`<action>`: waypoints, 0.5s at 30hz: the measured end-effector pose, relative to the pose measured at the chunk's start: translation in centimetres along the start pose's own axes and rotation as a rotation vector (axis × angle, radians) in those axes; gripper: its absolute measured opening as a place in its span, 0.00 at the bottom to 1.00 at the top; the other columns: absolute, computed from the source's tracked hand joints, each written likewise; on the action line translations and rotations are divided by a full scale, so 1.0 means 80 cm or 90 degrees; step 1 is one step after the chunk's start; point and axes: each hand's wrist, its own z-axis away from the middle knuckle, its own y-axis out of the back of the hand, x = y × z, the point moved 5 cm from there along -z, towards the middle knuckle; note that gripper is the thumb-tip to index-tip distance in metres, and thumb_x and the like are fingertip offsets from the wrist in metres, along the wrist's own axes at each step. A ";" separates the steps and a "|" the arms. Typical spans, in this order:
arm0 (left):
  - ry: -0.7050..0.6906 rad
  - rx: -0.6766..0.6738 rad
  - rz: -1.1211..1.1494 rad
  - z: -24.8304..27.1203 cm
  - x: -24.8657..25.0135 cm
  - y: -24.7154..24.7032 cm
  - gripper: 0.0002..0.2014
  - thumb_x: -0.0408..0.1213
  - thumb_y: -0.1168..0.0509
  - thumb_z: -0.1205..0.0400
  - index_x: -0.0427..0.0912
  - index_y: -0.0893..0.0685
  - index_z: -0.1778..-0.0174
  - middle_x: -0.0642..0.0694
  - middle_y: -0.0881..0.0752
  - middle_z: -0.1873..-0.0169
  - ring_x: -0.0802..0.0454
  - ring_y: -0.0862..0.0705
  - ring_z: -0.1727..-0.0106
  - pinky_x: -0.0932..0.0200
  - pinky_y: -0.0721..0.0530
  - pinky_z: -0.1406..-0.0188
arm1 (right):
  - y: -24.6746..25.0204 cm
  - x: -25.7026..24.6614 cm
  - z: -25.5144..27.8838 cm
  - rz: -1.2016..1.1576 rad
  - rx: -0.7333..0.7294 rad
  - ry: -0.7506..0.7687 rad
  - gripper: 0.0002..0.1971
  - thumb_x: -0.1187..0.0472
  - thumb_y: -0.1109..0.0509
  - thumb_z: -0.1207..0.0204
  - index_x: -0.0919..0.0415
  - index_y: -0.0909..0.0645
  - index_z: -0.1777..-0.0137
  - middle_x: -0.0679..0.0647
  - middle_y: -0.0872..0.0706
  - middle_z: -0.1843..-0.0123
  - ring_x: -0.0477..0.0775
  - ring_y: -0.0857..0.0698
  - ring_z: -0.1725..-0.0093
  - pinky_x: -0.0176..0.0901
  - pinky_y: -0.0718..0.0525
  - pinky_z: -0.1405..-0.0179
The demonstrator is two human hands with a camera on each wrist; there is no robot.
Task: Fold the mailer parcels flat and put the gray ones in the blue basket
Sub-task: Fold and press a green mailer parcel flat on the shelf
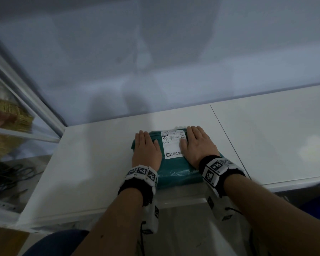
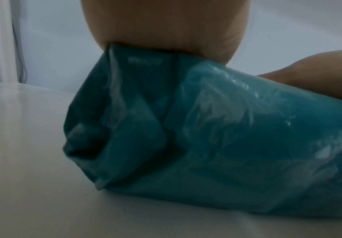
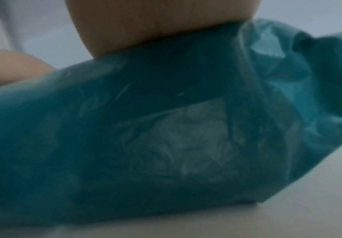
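A teal mailer parcel (image 1: 175, 169) with a white shipping label (image 1: 172, 145) lies on the white table (image 1: 92, 157) near its front edge. My left hand (image 1: 145, 146) lies flat on the parcel's left side, fingers straight. My right hand (image 1: 197, 143) presses flat on its right side, thumb over the label. In the left wrist view the heel of my left hand (image 2: 166, 24) bears down on the folded teal plastic (image 2: 206, 136). The right wrist view shows my right hand (image 3: 161, 22) on the crumpled parcel (image 3: 145, 136). No gray parcel is in view.
A seam (image 1: 227, 137) splits the table into two panels. A white wall rises behind. A glass-fronted cabinet (image 1: 17, 115) stands at the left, with dark cables (image 1: 9, 176) on the floor below. Something blue (image 1: 314, 206) shows under the table's right end.
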 end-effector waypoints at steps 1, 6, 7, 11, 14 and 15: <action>0.009 0.001 0.018 -0.001 -0.002 0.000 0.28 0.44 0.58 0.08 0.36 0.53 0.13 0.43 0.54 0.13 0.49 0.56 0.12 0.56 0.56 0.16 | 0.002 0.000 0.001 -0.013 -0.006 -0.007 0.31 0.49 0.56 0.12 0.67 0.49 0.15 0.60 0.44 0.14 0.56 0.48 0.15 0.43 0.57 0.16; 0.048 0.000 0.078 -0.003 -0.007 0.003 0.28 0.43 0.56 0.08 0.38 0.51 0.13 0.45 0.53 0.13 0.48 0.49 0.13 0.53 0.46 0.17 | 0.006 0.008 -0.001 -0.098 -0.005 -0.062 0.33 0.46 0.51 0.13 0.65 0.48 0.15 0.60 0.43 0.14 0.56 0.46 0.15 0.46 0.49 0.17; 0.057 -0.002 0.093 -0.003 -0.008 0.004 0.28 0.43 0.55 0.08 0.39 0.51 0.13 0.46 0.52 0.12 0.47 0.47 0.13 0.51 0.45 0.17 | 0.006 0.009 -0.001 -0.108 -0.004 -0.069 0.33 0.46 0.50 0.14 0.65 0.47 0.15 0.60 0.43 0.15 0.56 0.45 0.16 0.46 0.48 0.18; 0.071 -0.005 0.132 -0.003 -0.011 0.008 0.27 0.42 0.54 0.08 0.39 0.51 0.13 0.46 0.51 0.13 0.44 0.42 0.15 0.50 0.42 0.19 | 0.011 0.011 0.001 -0.143 0.009 -0.090 0.32 0.46 0.45 0.14 0.64 0.45 0.16 0.60 0.40 0.16 0.59 0.38 0.19 0.47 0.40 0.21; 0.071 -0.001 0.165 -0.003 -0.014 0.011 0.28 0.43 0.52 0.08 0.39 0.49 0.13 0.46 0.48 0.13 0.43 0.40 0.15 0.53 0.42 0.19 | 0.008 0.016 -0.002 -0.167 -0.005 -0.104 0.35 0.44 0.44 0.15 0.63 0.47 0.15 0.58 0.43 0.14 0.60 0.38 0.18 0.48 0.38 0.21; 0.072 -0.001 0.181 -0.004 -0.016 0.011 0.28 0.43 0.51 0.08 0.39 0.49 0.13 0.45 0.47 0.13 0.44 0.40 0.15 0.53 0.42 0.19 | 0.007 0.018 -0.003 -0.176 -0.010 -0.108 0.35 0.44 0.44 0.15 0.63 0.48 0.15 0.57 0.44 0.14 0.59 0.38 0.18 0.48 0.38 0.21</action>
